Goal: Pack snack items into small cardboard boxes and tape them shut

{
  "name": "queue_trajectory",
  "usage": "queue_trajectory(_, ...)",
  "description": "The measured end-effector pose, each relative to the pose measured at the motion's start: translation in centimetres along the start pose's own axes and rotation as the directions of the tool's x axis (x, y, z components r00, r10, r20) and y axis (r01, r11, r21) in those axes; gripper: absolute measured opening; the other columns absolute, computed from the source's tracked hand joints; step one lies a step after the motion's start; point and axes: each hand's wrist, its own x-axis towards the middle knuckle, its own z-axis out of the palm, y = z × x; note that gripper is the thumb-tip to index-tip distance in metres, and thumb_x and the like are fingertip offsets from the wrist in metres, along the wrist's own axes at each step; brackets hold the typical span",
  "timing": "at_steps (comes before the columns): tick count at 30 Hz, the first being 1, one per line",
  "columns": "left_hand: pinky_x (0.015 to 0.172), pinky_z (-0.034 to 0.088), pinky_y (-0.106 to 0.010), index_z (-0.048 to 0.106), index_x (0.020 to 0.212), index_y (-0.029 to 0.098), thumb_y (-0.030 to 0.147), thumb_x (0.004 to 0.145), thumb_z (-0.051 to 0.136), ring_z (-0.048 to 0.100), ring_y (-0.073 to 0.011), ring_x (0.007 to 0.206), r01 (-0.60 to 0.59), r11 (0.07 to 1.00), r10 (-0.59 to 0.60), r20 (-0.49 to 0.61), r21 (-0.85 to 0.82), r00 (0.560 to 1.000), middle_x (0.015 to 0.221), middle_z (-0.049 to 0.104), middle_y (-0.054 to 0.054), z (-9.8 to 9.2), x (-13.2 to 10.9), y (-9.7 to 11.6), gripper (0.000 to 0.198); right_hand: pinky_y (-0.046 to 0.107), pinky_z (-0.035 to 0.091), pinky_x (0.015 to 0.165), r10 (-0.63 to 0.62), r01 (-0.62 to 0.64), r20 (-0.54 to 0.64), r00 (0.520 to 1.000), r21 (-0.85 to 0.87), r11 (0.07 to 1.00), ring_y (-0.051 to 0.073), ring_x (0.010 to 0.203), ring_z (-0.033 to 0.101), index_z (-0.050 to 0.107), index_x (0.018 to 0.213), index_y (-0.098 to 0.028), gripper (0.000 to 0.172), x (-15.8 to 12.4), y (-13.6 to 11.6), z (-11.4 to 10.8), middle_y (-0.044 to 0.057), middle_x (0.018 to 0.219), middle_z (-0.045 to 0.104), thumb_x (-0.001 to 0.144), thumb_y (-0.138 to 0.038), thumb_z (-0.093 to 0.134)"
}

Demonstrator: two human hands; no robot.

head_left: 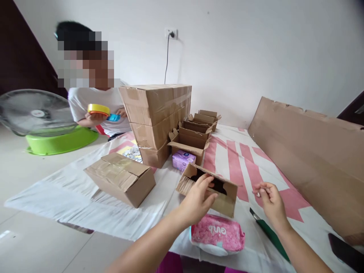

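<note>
A small cardboard box point(186, 184) lies tilted with its dark opening towards me. My left hand point(200, 197) is at that opening, thumb apart from the fingers; whether the fingertips touch the box I cannot tell. To the right, my right hand point(271, 203) is raised above the cloth, finger and thumb pinched on something small and pale, too small to name. Below it lies a utility knife point(269, 235) with a green handle and its blade showing. Closer to me than the box is a pink printed soft pack point(217, 235).
Left of the box are a taped carton point(121, 178) and a stack of sealed cartons point(159, 113). Several open boxes point(190, 142) stand behind a purple pack point(183, 160). A large cardboard sheet point(307, 159) edges the right. Across the table, a person point(96, 98) holds tape rolls point(98, 110).
</note>
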Motion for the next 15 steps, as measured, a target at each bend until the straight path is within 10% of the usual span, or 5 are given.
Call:
queue_trajectory(6,0.112,-0.001,-0.058,0.062,0.119,0.027,0.021,0.056,0.084,0.031,-0.0408,0.134,-0.229,0.72,0.174,0.149,0.655,0.973,0.134,0.053,-0.012,-3.2,1.3,-1.7,0.066,0.029,0.049,0.056,0.184,-0.183,0.076,0.98,-0.022,0.983,0.014,0.055,0.056,0.055,0.091,-0.021,0.037,-4.3,3.7,-0.9,0.0,0.069,0.059,0.082,-0.057,0.051)
queue_trajectory(15,0.103,0.02,-0.045,0.063,0.114,0.03,0.013,0.082,0.055,0.053,-0.0268,0.104,-0.279,0.45,0.125,0.25,0.848,0.96,0.112,0.066,-0.008,-5.4,0.7,-1.9,0.037,0.028,0.044,0.045,0.332,-0.293,0.235,0.914,-0.184,0.938,0.018,0.044,0.052,0.061,0.074,-0.024,0.044,-10.0,8.4,0.2,-0.002,0.047,0.053,0.075,-0.067,0.052)
